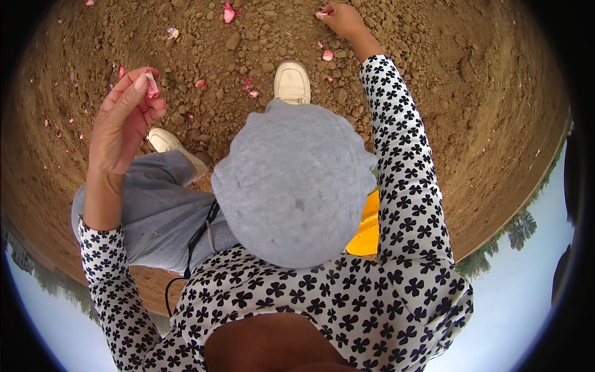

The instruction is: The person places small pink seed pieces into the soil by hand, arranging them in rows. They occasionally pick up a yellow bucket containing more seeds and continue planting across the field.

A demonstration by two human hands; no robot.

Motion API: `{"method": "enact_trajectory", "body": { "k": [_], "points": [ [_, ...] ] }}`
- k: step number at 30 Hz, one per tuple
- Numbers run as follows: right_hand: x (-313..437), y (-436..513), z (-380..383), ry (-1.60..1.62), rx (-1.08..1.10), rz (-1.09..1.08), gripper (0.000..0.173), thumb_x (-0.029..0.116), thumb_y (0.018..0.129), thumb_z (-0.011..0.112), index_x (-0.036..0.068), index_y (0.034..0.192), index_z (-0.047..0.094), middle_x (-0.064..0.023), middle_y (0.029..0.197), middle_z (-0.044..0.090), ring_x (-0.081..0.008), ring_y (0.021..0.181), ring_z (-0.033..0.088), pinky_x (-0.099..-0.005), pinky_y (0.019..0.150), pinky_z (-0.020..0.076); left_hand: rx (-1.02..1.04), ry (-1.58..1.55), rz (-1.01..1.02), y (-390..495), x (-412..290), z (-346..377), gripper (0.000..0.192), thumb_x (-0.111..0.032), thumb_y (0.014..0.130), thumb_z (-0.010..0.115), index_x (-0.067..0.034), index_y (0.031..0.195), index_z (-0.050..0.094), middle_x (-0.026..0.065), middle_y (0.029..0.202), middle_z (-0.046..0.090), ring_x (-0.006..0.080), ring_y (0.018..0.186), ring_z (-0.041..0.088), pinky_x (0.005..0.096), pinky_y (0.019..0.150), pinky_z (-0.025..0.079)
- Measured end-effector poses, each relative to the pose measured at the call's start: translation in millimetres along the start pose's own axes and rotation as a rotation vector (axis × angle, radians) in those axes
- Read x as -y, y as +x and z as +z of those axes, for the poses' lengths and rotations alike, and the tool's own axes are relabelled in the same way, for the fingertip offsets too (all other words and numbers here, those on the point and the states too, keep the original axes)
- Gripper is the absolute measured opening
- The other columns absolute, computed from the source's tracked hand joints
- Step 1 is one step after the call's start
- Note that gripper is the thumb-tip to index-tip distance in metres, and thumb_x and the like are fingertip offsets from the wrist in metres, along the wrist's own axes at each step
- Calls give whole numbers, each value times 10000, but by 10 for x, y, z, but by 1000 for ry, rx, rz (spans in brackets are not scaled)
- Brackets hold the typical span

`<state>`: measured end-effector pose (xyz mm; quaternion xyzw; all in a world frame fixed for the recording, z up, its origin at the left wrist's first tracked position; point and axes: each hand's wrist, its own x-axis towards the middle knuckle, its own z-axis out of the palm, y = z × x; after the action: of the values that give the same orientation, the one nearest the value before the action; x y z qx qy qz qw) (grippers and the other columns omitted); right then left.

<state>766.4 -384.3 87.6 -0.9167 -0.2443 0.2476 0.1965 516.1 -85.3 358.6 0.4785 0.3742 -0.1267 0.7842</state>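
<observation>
My left hand (122, 122) is raised at the left, above the ground. Between its thumb and fingers it pinches a small pink-and-white piece (152, 86), possibly a coated clove or seed piece. My right hand (346, 22) reaches far forward, low over the loose brown soil (274, 42). Its fingertips close on another pale pink piece (320, 15), at or just above the soil. Similar pieces lie scattered around, among them a bright pink one (229, 15), a whitish one (172, 33) and a rounded pink one (328, 55).
A cream shoe (292, 81) is planted in front, and the other shoe (174, 142) is to the left. My bent knee (297, 186) in grey trousers fills the middle. Partly hidden behind it is a yellow object (365, 237). A black strap (200, 237) crosses the trousers.
</observation>
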Motion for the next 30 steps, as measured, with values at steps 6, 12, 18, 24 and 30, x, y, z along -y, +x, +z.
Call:
{"method": "enact_trajectory", "body": {
  "k": [6, 12, 18, 24, 30],
  "points": [
    [48, -46, -20, -81, 42, -25, 263, 320, 837, 607, 129, 1003, 677, -115, 932, 669, -287, 870, 632, -409, 774, 493, 3, 2, 15, -6, 2, 29, 298, -214, 915, 571, -12, 1134, 557, 24, 886, 612, 105, 758, 606, 248, 707, 507],
    [99, -89, 101, -254, -20, -22, 208, 254, 845, 582, 119, 970, 679, -111, 952, 666, -294, 881, 631, -418, 766, 496, -11, 9, 4, 0, 26, 62, 297, -216, 914, 573, -13, 1131, 558, 22, 879, 609, 104, 758, 605, 246, 707, 506],
    [179, -61, 159, -301, -91, 20, 172, 207, 838, 574, 115, 954, 662, -100, 939, 664, -292, 876, 629, -421, 749, 493, 3, 12, 14, 38, -7, 93, 293, -218, 909, 583, -15, 1120, 566, 21, 874, 607, 104, 755, 600, 245, 705, 504],
    [-25, -842, 2, -78, 24, 18, 188, 192, 834, 568, 130, 1001, 630, -101, 964, 637, -300, 912, 609, -404, 792, 486, -1, 5, 32, 15, 6, 67, 275, -217, 908, 585, -25, 1105, 572, 21, 873, 608, 104, 754, 600, 245, 700, 504],
    [68, -1102, 276, -142, -14, 27, 185, 213, 845, 563, 129, 996, 630, -104, 974, 609, -299, 899, 601, -408, 759, 488, 18, 25, 17, 31, 0, 80, 251, -222, 905, 590, -37, 1074, 579, 8, 853, 608, 95, 738, 599, 236, 691, 506]
  ]
}}
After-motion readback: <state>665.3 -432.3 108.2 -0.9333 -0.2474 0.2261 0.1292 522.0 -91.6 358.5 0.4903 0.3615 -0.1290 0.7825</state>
